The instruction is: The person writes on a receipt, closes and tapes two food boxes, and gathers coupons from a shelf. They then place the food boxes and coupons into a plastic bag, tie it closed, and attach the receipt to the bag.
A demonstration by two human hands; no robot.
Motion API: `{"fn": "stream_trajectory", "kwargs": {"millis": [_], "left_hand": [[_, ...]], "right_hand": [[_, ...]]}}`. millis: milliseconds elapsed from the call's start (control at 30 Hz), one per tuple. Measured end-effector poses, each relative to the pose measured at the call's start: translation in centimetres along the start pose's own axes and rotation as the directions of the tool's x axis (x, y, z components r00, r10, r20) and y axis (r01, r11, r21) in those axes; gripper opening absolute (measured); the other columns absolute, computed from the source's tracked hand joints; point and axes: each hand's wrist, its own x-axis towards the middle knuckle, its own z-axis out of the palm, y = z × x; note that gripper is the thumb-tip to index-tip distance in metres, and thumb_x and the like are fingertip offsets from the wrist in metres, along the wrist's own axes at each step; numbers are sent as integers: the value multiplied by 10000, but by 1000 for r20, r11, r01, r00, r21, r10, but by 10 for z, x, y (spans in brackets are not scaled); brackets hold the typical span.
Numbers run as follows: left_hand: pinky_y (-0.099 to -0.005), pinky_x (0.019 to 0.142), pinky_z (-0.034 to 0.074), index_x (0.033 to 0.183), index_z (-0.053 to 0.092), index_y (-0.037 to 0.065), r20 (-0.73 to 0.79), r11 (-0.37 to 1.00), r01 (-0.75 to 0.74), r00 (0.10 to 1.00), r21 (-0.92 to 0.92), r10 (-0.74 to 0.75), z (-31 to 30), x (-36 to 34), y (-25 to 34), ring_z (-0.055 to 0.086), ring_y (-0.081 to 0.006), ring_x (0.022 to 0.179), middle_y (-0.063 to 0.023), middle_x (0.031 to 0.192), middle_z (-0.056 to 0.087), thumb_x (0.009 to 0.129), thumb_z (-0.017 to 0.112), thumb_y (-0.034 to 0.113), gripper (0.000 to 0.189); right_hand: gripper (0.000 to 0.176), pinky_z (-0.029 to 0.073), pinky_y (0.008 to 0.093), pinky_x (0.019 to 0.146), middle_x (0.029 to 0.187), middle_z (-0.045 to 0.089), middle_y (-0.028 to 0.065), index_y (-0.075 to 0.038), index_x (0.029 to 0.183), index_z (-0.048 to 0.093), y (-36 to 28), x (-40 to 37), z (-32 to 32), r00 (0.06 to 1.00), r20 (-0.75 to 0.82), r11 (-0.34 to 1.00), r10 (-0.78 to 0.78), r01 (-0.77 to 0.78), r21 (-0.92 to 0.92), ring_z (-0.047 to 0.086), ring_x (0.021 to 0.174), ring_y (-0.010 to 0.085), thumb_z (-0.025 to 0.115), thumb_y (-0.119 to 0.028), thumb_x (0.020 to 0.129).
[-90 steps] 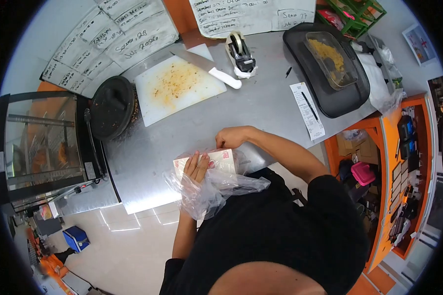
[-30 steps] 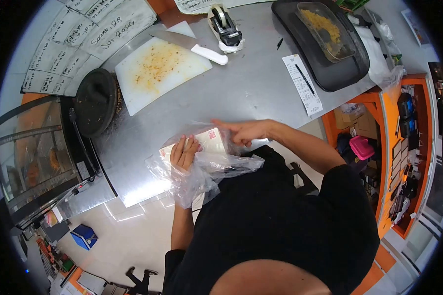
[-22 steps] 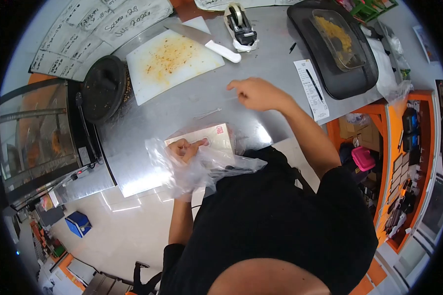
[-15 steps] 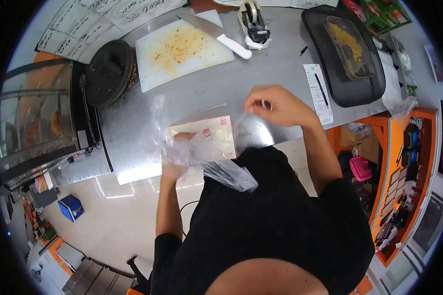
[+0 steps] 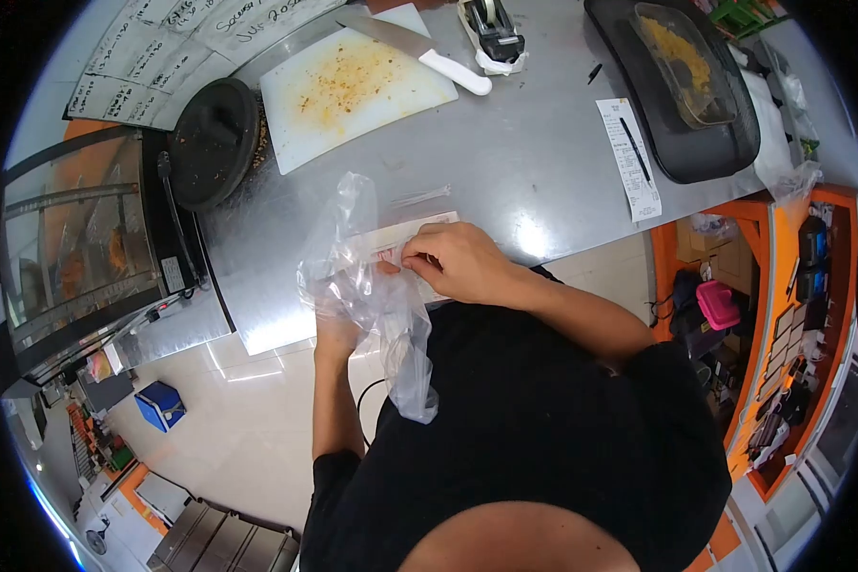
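A clear plastic bag [image 5: 405, 357] hangs over the counter edge, draped around my left hand [image 5: 338, 310], whose fingers are wrapped in the film and closed on it. My right hand [image 5: 453, 262] is pinched near my left fingertips, over a cream box with red print [image 5: 439, 221]. What its fingertips hold, if anything, is hidden. The box lies at the front edge of the steel counter, partly covered by both hands and the bag. Just behind it are thin clear strips [image 5: 421, 197].
A white cutting board [image 5: 305, 133] with crumbs bears a white-handled knife [image 5: 455, 71]. Beside it are a round black lid [image 5: 214, 143] and a tape dispenser [image 5: 491, 33]. To the right lie a receipt [image 5: 629, 157] and a black tray [image 5: 658, 157] with a food container [image 5: 677, 62].
My right hand has moved left and toward me, from beside the box to over it, close to my left hand. The bag now hangs lower and more upright.
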Motion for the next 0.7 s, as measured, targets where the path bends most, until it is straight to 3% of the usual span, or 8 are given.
{"fn": "stream_trajectory", "kwargs": {"millis": [200, 267, 333, 400, 467, 567, 633, 700], "left_hand": [[-358, 872, 563, 1124, 742, 27, 38, 997, 60, 998, -53, -58, -2, -4, -6, 711, -222, 996, -104, 1108, 754, 825, 801, 30, 304], [-369, 893, 560, 1170, 733, 38, 83, 968, -83, 994, 236, 65, 0, -3, 5, 719, -237, 1021, -113, 1129, 757, 796, 828, 53, 387], [-384, 877, 561, 1188, 729, 49, 46, 978, -50, 998, 203, 41, 2, -6, -10, 722, -259, 1001, -123, 1122, 755, 781, 834, 65, 421], [-399, 862, 563, 1206, 725, 60, 10, 985, -19, 1000, 171, 18, 2, -6, -22, 725, -280, 982, -133, 1115, 753, 766, 840, 78, 455], [-432, 817, 559, 1197, 732, 71, 90, 876, -214, 977, 432, 194, 1, -5, -27, 715, -328, 920, -150, 1075, 742, 771, 821, 100, 437], [-457, 778, 551, 1158, 736, 78, 118, 714, -293, 951, 636, 286, 5, -13, -21, 685, -377, 876, -160, 1042, 722, 786, 809, 142, 384], [-452, 780, 551, 1142, 731, 76, 172, 677, -378, 920, 632, 353, 6, -11, -16, 684, -366, 895, -145, 1045, 716, 778, 802, 142, 377], [-447, 783, 551, 1126, 725, 74, 222, 632, -458, 880, 624, 419, 8, -8, -10, 682, -355, 914, -130, 1049, 711, 769, 795, 142, 369]], "right_hand": [[96, 534, 334, 661, 844, 739, 104, -24, 958, 764, -1, -1, -4, 995, 28, 980, 92, -96, 173, 686, 708, 217, 738, -61, 873], [100, 539, 304, 674, 859, 757, 89, -25, 966, 769, 0, -3, -4, 985, 44, 955, 167, -173, 242, 694, 726, 168, 746, -40, 870], [99, 542, 276, 698, 870, 771, 69, -15, 965, 765, 0, -3, -4, 955, 95, 902, 281, -297, 313, 693, 773, 111, 756, -13, 867], [101, 544, 280, 698, 858, 766, 66, -12, 972, 761, -2, -3, -5, 958, 90, 902, 274, -288, 323, 692, 769, 112, 755, -14, 870], [104, 546, 284, 698, 847, 761, 63, -9, 978, 756, -3, -3, -5, 960, 86, 901, 265, -278, 333, 690, 766, 113, 754, -15, 874], [111, 545, 277, 703, 847, 757, 54, -5, 991, 744, -2, -3, -2, 945, 96, 867, 311, -324, 378, 689, 763, 114, 742, -13, 880], [167, 571, 329, 721, 894, 772, 151, -5, 966, 743, 0, -4, 4, 921, 72, 804, 384, -372, 465, 754, 800, 238, 776, -27, 803], [157, 569, 324, 743, 906, 774, 149, -7, 952, 742, -1, -3, 7, 952, 32, 884, 305, -295, 363, 755, 828, 240, 769, -20, 798]]}}
